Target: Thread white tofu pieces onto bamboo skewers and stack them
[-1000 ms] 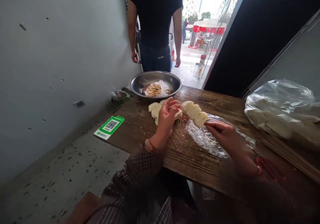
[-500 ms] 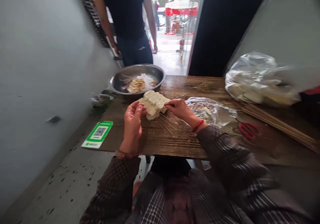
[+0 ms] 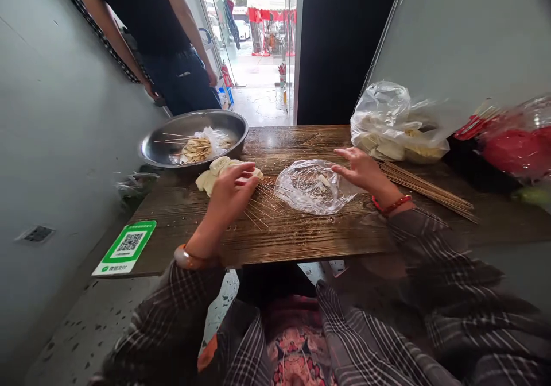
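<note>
Pale sliced food on thin skewers [image 3: 209, 180] lies piled on the wooden table, its skewer ends pointing right. Over the right part of this pile is my left hand [image 3: 232, 193], thumb and fingers apart, with nothing seen in it. My right hand [image 3: 359, 170] hovers with spread fingers above the right edge of a crumpled clear plastic bag [image 3: 307, 199], which has small bits on it. It holds nothing. A bundle of bare skewers [image 3: 430, 190] lies just right of my right hand.
A metal basin [image 3: 155, 145] with skewered slices stands at the back left. Filled plastic bags [image 3: 387, 127] and red packages [image 3: 516, 147] are at the right. A green QR card [image 3: 129, 248] lies at the front left corner. A person [image 3: 159, 47] stands behind the basin.
The view has turned right. My right hand has left the skewered pile and moved right, its fingers now spread. My left hand now reaches over the pile.
</note>
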{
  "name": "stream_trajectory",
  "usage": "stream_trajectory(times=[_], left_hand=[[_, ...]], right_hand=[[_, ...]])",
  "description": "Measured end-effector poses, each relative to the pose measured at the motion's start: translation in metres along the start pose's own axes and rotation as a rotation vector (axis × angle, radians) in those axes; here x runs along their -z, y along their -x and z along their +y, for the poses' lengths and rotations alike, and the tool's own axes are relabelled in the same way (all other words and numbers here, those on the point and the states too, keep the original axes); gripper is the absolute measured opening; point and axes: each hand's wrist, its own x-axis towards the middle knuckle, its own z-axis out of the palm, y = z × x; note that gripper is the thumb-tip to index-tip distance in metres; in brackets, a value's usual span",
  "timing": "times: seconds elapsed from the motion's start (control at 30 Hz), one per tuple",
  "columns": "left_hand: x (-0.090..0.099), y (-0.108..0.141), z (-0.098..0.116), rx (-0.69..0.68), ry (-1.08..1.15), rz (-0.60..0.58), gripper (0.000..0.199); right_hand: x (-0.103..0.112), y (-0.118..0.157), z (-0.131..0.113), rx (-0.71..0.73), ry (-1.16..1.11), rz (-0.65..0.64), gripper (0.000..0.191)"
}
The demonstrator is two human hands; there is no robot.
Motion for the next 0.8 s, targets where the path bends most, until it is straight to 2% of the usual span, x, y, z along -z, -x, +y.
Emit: stream_trajectory(times=[0.07,0.13,0.23,0.3,0.4,0.53,0.63,0.7,0.8], left_hand=[[-0.019,-0.023,0.01,-0.154,-0.275,-0.18,0.046],[-0.041,-0.046,0.015,-0.198,-0.534,-0.327,0.052],[-0.073,-0.072,0.013,-0.105,-0.776,-0.54,0.058],[-0.088,-0.079,0.008,-0.048,-0.819,-0.607,0.055],[-0.099,-0.082,-0.001,0.011,-0.807,-0.636,0.044],[-0.104,-0.088,-0.001,0.069,-0.71,-0.579,0.019],[-0.101,-0.099,0.006,0.123,-0.61,-0.495,0.012],[-0.097,-0.106,0.013,0.216,-0.358,-0.457,0.012],[-0.093,-0.109,0.023,0.41,0.244,-0.39,0.015]], right_hand=[[-0.005,0.009,0.018,-0.081,0.048,-0.068,0.068],[-0.017,0.015,0.026,-0.179,-0.043,-0.118,0.075],[-0.031,0.016,0.025,-0.308,-0.367,-0.166,0.056],[-0.032,0.011,0.024,-0.362,-0.514,-0.173,0.042],[-0.02,0.004,0.025,-0.446,-0.698,-0.099,0.04],[0.0,-0.001,0.028,-0.611,-1.046,0.012,0.033],[0.008,-0.003,0.03,-0.595,-1.093,0.086,0.026],[0.009,-0.003,0.03,-0.556,-1.09,0.105,0.022],[0.009,-0.003,0.031,-0.518,-1.092,0.073,0.014]])
